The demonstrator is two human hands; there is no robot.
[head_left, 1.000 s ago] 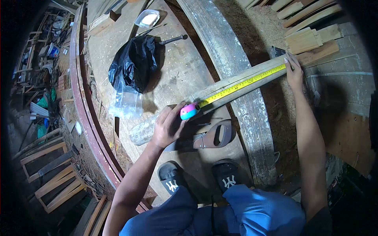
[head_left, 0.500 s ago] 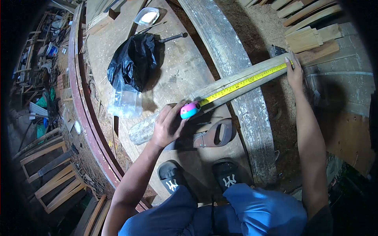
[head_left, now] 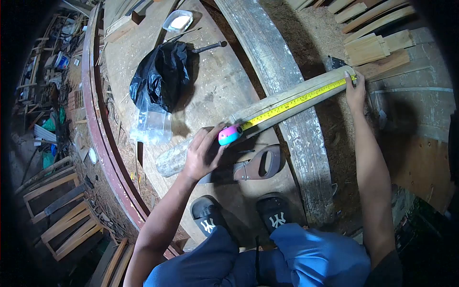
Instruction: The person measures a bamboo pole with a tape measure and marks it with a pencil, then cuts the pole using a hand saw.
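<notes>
My left hand point(head_left: 202, 154) grips the pink and blue case of a tape measure point(head_left: 230, 134) at the near end of a long wooden strip point(head_left: 287, 95). The yellow tape blade point(head_left: 295, 101) runs along the strip up to its far right end. There my right hand point(head_left: 356, 88) pins the tape's tip against the end of the strip. The strip lies slanted across a curved wooden workpiece point(head_left: 217, 91) and a grey curved plank point(head_left: 282, 91).
A handsaw's handle point(head_left: 260, 165) lies just right of my left hand, near my two black slippers point(head_left: 239, 215). A black plastic bag point(head_left: 160, 76), clear bags point(head_left: 153, 125), a hammer point(head_left: 208, 47) and a white dish point(head_left: 178, 21) sit further up. Wood offcuts point(head_left: 375, 45) are stacked at right.
My right hand has slid a little along the strip to its far end, taking the tape tip with it. My left hand has stayed on the tape case.
</notes>
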